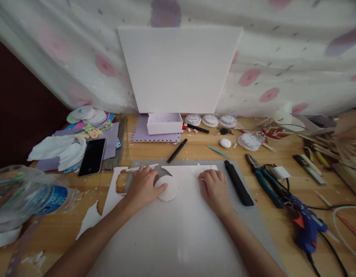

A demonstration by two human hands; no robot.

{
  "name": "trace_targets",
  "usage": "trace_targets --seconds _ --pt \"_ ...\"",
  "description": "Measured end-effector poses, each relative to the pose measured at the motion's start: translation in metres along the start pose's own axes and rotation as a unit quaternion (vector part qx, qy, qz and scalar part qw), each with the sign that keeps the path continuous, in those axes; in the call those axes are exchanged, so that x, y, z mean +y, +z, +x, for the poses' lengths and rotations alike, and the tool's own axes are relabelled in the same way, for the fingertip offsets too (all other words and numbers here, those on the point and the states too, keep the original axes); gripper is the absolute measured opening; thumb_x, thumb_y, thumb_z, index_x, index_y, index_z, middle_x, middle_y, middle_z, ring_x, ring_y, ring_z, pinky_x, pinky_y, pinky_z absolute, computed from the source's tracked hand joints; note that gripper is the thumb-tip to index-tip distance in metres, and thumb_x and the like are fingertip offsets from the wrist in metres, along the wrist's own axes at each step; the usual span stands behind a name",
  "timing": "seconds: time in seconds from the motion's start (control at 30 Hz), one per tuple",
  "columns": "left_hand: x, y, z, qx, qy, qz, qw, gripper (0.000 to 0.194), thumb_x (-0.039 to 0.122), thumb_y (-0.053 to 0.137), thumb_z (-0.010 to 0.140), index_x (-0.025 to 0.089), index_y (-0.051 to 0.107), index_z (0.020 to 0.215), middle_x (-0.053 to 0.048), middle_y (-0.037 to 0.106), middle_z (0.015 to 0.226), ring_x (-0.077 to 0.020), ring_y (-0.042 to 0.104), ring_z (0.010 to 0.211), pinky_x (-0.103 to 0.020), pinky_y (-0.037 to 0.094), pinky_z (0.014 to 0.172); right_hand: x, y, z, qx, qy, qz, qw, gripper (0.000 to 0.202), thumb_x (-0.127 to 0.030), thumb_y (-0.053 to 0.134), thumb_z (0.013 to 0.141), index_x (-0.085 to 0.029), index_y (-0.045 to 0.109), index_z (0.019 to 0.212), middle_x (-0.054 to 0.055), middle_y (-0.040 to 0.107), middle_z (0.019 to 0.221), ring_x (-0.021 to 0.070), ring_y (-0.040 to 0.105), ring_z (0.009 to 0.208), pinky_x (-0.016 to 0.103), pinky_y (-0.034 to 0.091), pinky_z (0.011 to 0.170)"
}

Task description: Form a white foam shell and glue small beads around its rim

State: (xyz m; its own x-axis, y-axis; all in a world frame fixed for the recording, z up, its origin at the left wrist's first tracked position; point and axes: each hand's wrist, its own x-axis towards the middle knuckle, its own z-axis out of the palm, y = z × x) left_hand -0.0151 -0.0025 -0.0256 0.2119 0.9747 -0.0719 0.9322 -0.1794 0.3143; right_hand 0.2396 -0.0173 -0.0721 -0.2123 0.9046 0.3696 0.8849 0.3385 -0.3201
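Note:
My left hand (143, 185) rests on a white sheet (172, 231), fingers spread at its cut upper left edge. Its thumb lies on top of a white round disc (169, 190), which sits flat on the sheet. Toward the sheet's upper right, my right hand (214, 188) is closed with fingers bent and pressed together beside a faint curved line. Whatever those fingertips may hold is hidden. Under the sheet lies a grey cutting mat (260, 227). A black, long-bodied tool (238, 182) lies right of my right hand.
Pliers (264, 181) and a blue glue gun (307, 223) with cables lie right. A plastic bottle (50, 196) and phone (92, 157) are left. Behind stand a shallow white box (164, 129), stacked discs (249, 141) and a white board (180, 69). A black pen (177, 150) lies between.

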Motion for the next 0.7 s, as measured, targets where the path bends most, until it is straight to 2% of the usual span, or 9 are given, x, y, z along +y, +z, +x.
trace_targets --seconds 0.1,0.2,0.33,0.43,0.5,0.6,0.7 --pt "0.005 0.001 0.005 -0.025 -0.007 -0.022 0.999 0.023 0.039 0.066 0.07 0.019 0.063 0.08 -0.007 0.062 0.09 -0.0285 0.052 0.096 -0.039 0.039 0.083 -0.003 -0.009 0.001 0.044 -0.007 -0.003 0.999 0.009 -0.019 0.042 0.093 -0.021 0.051 0.09 0.007 0.063 0.094 0.0246 0.049 0.095 0.041 0.031 0.083" --pt "0.007 -0.001 0.009 -0.038 -0.014 -0.076 0.996 0.021 0.035 0.067 0.067 0.019 0.059 0.076 -0.006 0.063 0.086 -0.028 0.053 0.092 -0.038 0.038 0.08 -0.009 -0.017 0.004 0.043 -0.012 0.068 0.997 0.012 -0.015 0.037 0.091 -0.022 0.046 0.087 0.005 0.061 0.084 0.0204 0.052 0.083 0.041 0.032 0.085" --pt "0.011 -0.002 0.01 -0.035 -0.018 -0.149 0.988 0.02 0.029 0.065 0.066 0.02 0.053 0.079 -0.003 0.062 0.08 -0.0225 0.055 0.079 -0.033 0.039 0.071 -0.025 -0.022 0.011 -0.016 0.029 0.18 0.983 0.008 -0.025 0.043 0.09 -0.021 0.048 0.095 0.003 0.054 0.076 0.0188 0.051 0.075 0.037 0.037 0.079" --pt "0.016 0.0 0.01 -0.029 -0.005 -0.19 0.981 0.021 0.023 0.063 0.065 0.02 0.05 0.081 -0.001 0.062 0.081 -0.0191 0.056 0.076 -0.03 0.039 0.068 -0.037 -0.017 0.019 -0.086 0.035 0.211 0.973 0.02 -0.035 0.055 0.085 -0.021 0.054 0.099 0.0 0.054 0.072 0.0168 0.052 0.07 0.037 0.038 0.081" --pt "0.019 0.0 0.009 -0.024 0.006 -0.207 0.978 0.021 0.021 0.062 0.065 0.021 0.049 0.083 0.0 0.061 0.08 -0.0181 0.056 0.076 -0.029 0.04 0.068 -0.042 -0.011 0.025 -0.119 0.03 0.212 0.97 0.023 -0.038 0.061 0.081 -0.021 0.059 0.097 0.0 0.057 0.072 0.0161 0.054 0.069 0.037 0.038 0.081" --pt "0.023 -0.002 0.008 -0.021 0.02 -0.247 0.969 0.019 0.018 0.06 0.067 0.021 0.049 0.083 0.001 0.059 0.078 -0.0171 0.056 0.076 -0.028 0.04 0.069 -0.044 -0.004 0.032 -0.138 0.034 0.213 0.967 0.017 -0.036 0.061 0.081 -0.021 0.064 0.087 -0.001 0.056 0.066 0.0145 0.052 0.064 0.034 0.038 0.075" --pt "0.021 -0.007 0.006 -0.047 0.027 -0.339 0.939 0.019 0.019 0.06 0.071 0.02 0.053 0.088 -0.001 0.061 0.084 -0.0165 0.057 0.08 -0.028 0.042 0.072 -0.043 -0.005 0.036 -0.147 0.042 0.246 0.957 0.015 -0.033 0.059 0.082 -0.02 0.065 0.078 -0.003 0.049 0.06 0.0123 0.046 0.059 0.027 0.037 0.063"
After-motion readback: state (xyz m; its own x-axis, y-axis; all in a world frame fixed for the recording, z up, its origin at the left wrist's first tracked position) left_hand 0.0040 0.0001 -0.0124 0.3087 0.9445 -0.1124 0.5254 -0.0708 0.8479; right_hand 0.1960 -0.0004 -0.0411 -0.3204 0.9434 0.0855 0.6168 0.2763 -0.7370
